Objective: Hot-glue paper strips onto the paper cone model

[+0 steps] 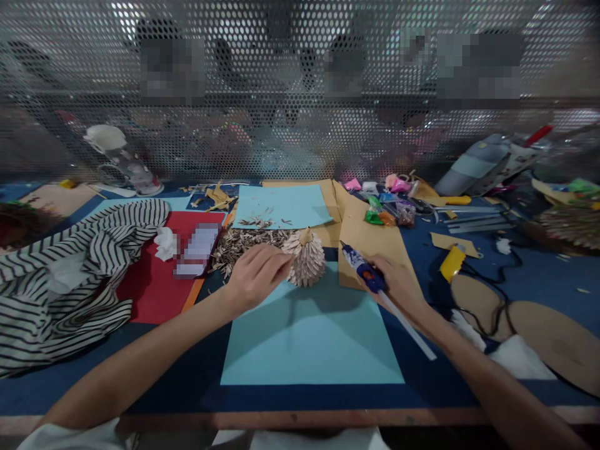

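A small cone-shaped craft piece (307, 259), covered in overlapping pale flakes like seed husks, stands upright on a light blue sheet (309, 350). Just left of it is my left hand (259, 275), its fingers pinched together at the cone's side. Whether they touch the cone or hold a flake is hidden from me. My right hand (398, 284) grips a blue hot glue gun (368, 272), nozzle pointing up and left toward the cone. A long white glue stick (410, 328) sticks out of the gun's back. Behind my left hand lies a heap of loose brown flakes (253, 240).
A phone (199, 250) lies on red paper (154, 300), beside striped cloth (107, 250). Colourful small packets (384, 203) sit at the back. Cardboard discs (553, 331) and a black cord (504, 300) lie right. Bottles (473, 165) lean near the perforated metal screen (281, 144).
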### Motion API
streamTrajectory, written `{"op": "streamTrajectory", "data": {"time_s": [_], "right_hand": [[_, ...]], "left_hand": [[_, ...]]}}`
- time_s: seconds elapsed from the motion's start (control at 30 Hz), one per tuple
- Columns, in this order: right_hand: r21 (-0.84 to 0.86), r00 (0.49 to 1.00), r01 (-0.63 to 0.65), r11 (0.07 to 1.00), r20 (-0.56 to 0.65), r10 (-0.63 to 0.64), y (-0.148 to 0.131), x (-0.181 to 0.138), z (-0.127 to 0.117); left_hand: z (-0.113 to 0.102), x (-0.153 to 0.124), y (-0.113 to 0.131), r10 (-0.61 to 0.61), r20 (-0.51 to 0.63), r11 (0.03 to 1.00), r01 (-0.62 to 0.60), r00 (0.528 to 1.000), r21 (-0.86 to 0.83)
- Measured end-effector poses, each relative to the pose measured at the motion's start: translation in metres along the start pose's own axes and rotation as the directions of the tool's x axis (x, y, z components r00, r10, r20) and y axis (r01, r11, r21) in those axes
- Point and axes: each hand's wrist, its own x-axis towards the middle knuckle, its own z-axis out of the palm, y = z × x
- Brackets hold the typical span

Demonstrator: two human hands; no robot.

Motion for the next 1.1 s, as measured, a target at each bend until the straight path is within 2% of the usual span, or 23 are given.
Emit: {"op": "streamTrajectory", "data": {"time_s": [0.07, 0.13, 0.27, 0.43, 0.63, 0.73, 0.83, 0.93, 1.03, 1.1], "right_hand": [[-0.051, 0.999, -0.001, 0.999, 0.052, 0.004, 0.007, 0.001, 0.001], [-0.071, 0.996, -0.016, 0.997, 0.083, 0.022, 0.013, 0.001, 0.003], [-0.09, 0.988, -0.03, 0.995, 0.147, 0.043, 0.019, 0.0, 0.005], [-0.165, 0.972, -0.06, 0.984, 0.217, 0.095, 0.02, -0.001, 0.007], [-0.166, 0.976, -0.061, 0.984, 0.198, 0.094, 0.021, -0.002, 0.009], [-0.177, 0.971, -0.063, 0.982, 0.219, 0.101, 0.022, -0.002, 0.009], [-0.193, 0.966, -0.063, 0.979, 0.233, 0.109, 0.021, -0.002, 0.009], [-0.209, 0.966, -0.065, 0.976, 0.232, 0.114, 0.019, -0.003, 0.008], [-0.207, 0.963, -0.071, 0.976, 0.241, 0.121, 0.017, -0.002, 0.008], [-0.212, 0.959, -0.067, 0.975, 0.257, 0.122, 0.016, -0.001, 0.008]], "left_hand": [[0.0, 0.0, -0.007, 0.004, 0.111, 0.997, -0.013, 0.994, 0.073], [0.002, 0.0, -0.012, -0.041, 0.17, 0.995, 0.025, 0.985, 0.095], [0.006, -0.003, -0.018, -0.078, 0.199, 0.996, 0.069, 0.977, 0.051], [0.007, 0.0, -0.016, -0.071, 0.276, 0.996, 0.054, 0.959, 0.07], [0.007, 0.006, -0.01, -0.171, 0.261, 0.983, 0.182, 0.95, -0.017], [0.008, 0.005, -0.011, -0.181, 0.249, 0.978, 0.2, 0.951, -0.055], [0.008, 0.005, -0.01, -0.11, 0.286, 0.994, 0.099, 0.952, 0.053], [0.008, 0.007, -0.007, 0.062, 0.301, 0.965, -0.134, 0.952, 0.225], [0.009, 0.009, -0.005, 0.313, 0.209, 0.855, -0.371, 0.926, 0.361], [0.011, 0.01, -0.004, 0.496, 0.131, 0.725, -0.493, 0.858, 0.481]]}}
